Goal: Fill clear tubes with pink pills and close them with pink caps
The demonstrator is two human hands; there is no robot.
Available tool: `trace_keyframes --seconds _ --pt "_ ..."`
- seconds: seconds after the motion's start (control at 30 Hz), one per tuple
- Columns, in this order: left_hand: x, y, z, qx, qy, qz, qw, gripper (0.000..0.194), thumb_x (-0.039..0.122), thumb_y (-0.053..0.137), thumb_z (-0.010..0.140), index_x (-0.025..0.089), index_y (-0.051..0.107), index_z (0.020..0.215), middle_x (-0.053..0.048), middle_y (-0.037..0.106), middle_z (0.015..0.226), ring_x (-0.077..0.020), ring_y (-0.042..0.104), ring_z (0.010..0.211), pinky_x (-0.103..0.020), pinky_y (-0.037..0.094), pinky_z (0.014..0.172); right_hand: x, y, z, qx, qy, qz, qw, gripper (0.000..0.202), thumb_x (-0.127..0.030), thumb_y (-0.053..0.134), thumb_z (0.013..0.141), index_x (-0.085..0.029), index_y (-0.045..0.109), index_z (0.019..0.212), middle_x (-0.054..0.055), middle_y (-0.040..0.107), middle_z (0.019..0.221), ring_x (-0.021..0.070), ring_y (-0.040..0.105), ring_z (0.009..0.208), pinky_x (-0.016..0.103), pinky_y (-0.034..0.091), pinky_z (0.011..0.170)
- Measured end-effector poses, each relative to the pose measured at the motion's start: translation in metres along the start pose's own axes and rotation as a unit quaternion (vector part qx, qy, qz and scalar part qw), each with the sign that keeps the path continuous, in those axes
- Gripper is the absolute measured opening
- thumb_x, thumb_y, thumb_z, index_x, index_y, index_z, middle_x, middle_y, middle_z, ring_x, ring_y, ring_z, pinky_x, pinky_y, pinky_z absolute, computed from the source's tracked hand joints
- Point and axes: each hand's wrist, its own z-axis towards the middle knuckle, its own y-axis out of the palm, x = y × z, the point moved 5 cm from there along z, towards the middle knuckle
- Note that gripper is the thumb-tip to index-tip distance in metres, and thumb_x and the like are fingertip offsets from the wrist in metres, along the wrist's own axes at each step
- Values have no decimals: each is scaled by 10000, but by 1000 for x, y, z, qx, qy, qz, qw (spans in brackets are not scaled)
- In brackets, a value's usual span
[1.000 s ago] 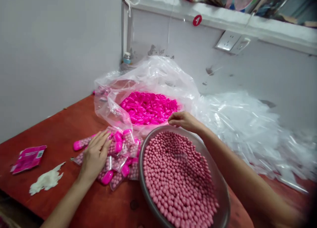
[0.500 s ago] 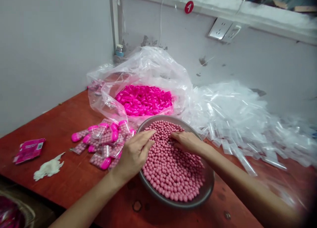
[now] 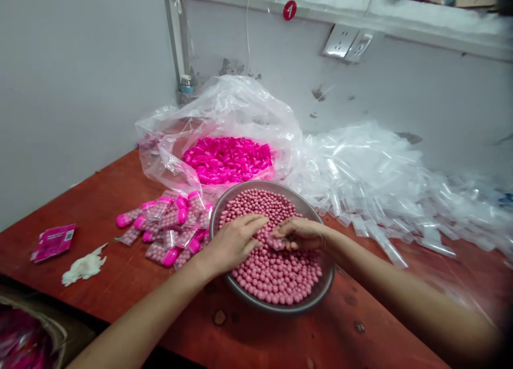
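Note:
A grey bowl (image 3: pixel 326 283) full of round pink beads (image 3: pixel 276 281) sits in front of me on the table. Over its left side reaches my left hand (image 3: pixel 234 243), fingers bent and closed round a clear plastic tube (image 3: pixel 276 243), of which only the end shows, low over the beads. My right hand (image 3: pixel 300 232) is curled at that end from the right, closed on some beads; its fingertips are partly hidden. Left of the bowl lies a pile of bead-filled clear tubes (image 3: pixel 170 219) with bright pink caps.
Behind the bowl, an open clear plastic bag (image 3: pixel 240 99) holds bright pink caps (image 3: pixel 228 158). Empty clear tubes (image 3: pixel 368 171) are heaped at the right. A pink packet (image 3: pixel 53 243) and a white scrap (image 3: pixel 84 266) lie at the left. A basket (image 3: pixel 56 334) stands below the table edge.
My right hand has lifted from the beads and curled, moving to the tube's end. My left hand has shifted right, further over the bowl. The view has turned slightly.

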Motion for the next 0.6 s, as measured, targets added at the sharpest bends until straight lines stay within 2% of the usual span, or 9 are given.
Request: trace_keyframes --seconds 0.1,0.17,0.27,0.33,0.43,0.53,0.6 --pt "9 4 5 -30 17 -39 999 394 134 499 768 208 494 1155 -67 558 1139 -183 504 1043 -319 385 911 -8 14 -8 -27 -48 100 993 79 -111 521 721 -96 597 705 13 640 581 36 557 434 75 430 411" --pt "9 3 10 -15 2 -98 995 309 145 450 804 210 538 1093 -46 608 1034 -160 548 959 -286 404 870 -14 22 -13 -21 -67 118 991 91 -117 506 745 -91 593 735 29 650 601 44 584 469 74 448 439" --pt "-1 -2 13 29 -63 -200 977 213 194 426 825 174 597 951 -25 636 868 -144 579 833 -252 439 784 -23 28 -20 4 -111 87 990 138 -221 514 788 -102 582 769 38 653 619 55 590 483 101 455 444" --pt "-8 -3 12 35 -112 -274 954 209 231 424 824 150 597 908 -23 628 819 -142 587 765 -240 469 695 -32 27 -27 39 -175 23 984 208 -312 525 791 -112 572 757 35 644 618 63 576 474 134 452 439" --pt "-12 -5 8 20 -139 -333 933 218 232 439 808 141 595 929 -26 629 826 -147 593 742 -236 483 634 -52 24 -42 108 -295 -78 946 233 -356 534 781 -130 576 818 24 630 669 76 563 518 179 457 477" --pt "-9 -18 6 65 -119 -257 957 200 173 524 741 165 629 912 -23 645 869 -166 583 814 -265 458 741 -69 29 -55 141 -374 -180 899 258 -315 563 762 -179 574 981 47 621 881 127 582 718 252 488 612" --pt "-8 -27 6 101 -109 -212 966 219 143 544 717 183 642 908 -17 652 901 -169 576 849 -267 433 794 -77 38 -58 144 -417 -274 854 275 -285 574 753 -213 583 1018 54 599 982 165 562 854 301 474 720"
